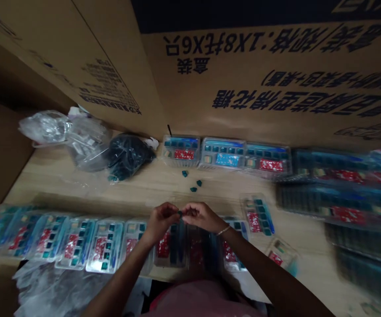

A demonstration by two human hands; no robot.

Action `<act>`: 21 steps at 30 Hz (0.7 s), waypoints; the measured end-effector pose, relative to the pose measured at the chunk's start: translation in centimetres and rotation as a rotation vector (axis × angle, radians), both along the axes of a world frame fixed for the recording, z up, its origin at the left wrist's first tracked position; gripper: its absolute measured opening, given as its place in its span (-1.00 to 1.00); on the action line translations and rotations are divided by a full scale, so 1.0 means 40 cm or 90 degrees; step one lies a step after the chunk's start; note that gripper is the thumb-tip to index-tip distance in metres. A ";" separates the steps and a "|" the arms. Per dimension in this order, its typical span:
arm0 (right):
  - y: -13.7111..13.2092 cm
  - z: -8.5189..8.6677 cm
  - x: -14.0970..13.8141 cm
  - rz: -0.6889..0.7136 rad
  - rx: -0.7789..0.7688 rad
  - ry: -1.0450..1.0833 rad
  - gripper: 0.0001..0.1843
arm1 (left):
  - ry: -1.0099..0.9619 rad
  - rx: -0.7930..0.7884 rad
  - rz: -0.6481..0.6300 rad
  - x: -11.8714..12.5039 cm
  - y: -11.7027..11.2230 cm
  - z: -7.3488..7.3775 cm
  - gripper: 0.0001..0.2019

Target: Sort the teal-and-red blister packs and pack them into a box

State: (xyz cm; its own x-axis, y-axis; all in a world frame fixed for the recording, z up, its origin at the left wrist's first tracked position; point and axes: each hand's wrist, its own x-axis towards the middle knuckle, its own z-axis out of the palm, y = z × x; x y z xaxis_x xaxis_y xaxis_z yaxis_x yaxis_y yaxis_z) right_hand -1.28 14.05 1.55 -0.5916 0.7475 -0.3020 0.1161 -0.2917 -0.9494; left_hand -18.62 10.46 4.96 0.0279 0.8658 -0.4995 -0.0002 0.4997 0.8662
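Observation:
My left hand (164,218) and my right hand (199,215) meet over the front row of trays, fingertips pinched together. Between them is a small dark green piece (180,213), mostly covered by the fingers. Directly below lies a clear plastic tray (162,259) with a red packet and dark green pieces, partly hidden by my hands. Farther back on the wooden table, three loose green pieces (193,189) lie close together. To the right of my right hand sits another tray (259,214) holding a red packet, green blocks and a blue stick.
Filled trays (73,242) line the front edge. More trays (222,153) stand at the back, and stacked ones (349,211) blur at right. A dark plastic bag (127,154) and clear bags (86,136) sit back left. Large cardboard boxes (190,101) wall off the rear.

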 end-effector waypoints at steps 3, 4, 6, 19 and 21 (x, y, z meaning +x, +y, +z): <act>-0.045 0.058 0.000 0.029 -0.008 -0.012 -0.84 | 0.027 0.022 -0.010 0.007 -0.074 0.032 -0.79; -0.053 0.074 -0.003 0.033 -0.005 -0.024 -0.88 | 0.056 0.040 -0.034 0.008 -0.090 0.041 -0.81; -0.059 0.098 -0.014 0.044 0.001 -0.047 -0.93 | 0.159 0.109 -0.088 0.006 -0.109 0.056 -0.88; -0.038 0.107 -0.088 0.000 0.068 -0.062 -0.93 | 0.094 0.104 0.058 -0.037 -0.087 0.049 -0.82; -0.035 0.102 -0.089 -0.004 0.017 -0.045 -0.93 | 0.020 0.075 0.071 -0.044 -0.085 0.049 -0.79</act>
